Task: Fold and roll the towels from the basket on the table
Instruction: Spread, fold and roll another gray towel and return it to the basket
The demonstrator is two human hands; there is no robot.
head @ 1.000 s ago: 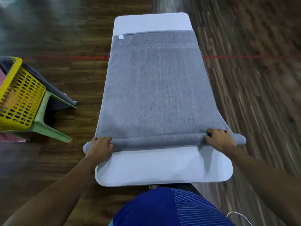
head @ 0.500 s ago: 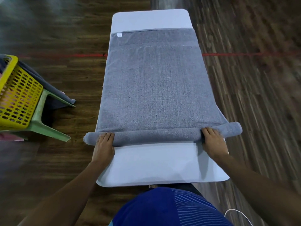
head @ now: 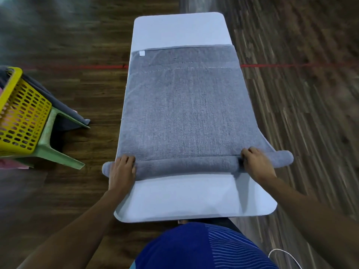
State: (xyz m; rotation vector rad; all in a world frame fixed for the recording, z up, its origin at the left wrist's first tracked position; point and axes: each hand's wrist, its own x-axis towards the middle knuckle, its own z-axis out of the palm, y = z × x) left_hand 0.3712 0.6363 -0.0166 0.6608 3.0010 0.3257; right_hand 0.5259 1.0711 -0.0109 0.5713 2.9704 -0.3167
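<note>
A grey towel [head: 184, 111] lies flat along the white surface [head: 186, 199], its long axis running away from the person. Its near end is wound into a roll [head: 186, 166] that lies crosswise, both ends jutting past the surface's side edges. The far hem, with a small white tag [head: 142, 53] at its left corner, stops short of the surface's far end.

The left hand [head: 122, 169] lies palm-down over the roll near its left end, fingers curved across the top. The right hand [head: 256, 164] presses the roll near its right end, fingers bent over it. Each grip is closed on the roll, which spans between them.

The towel is nubby terry with a stitched band near the far hem; the surface is smooth with rounded corners. Left of the surface, a yellow perforated basket [head: 21, 117] sits on a green stool [head: 52, 140], over a dark wood floor [head: 77, 45].
</note>
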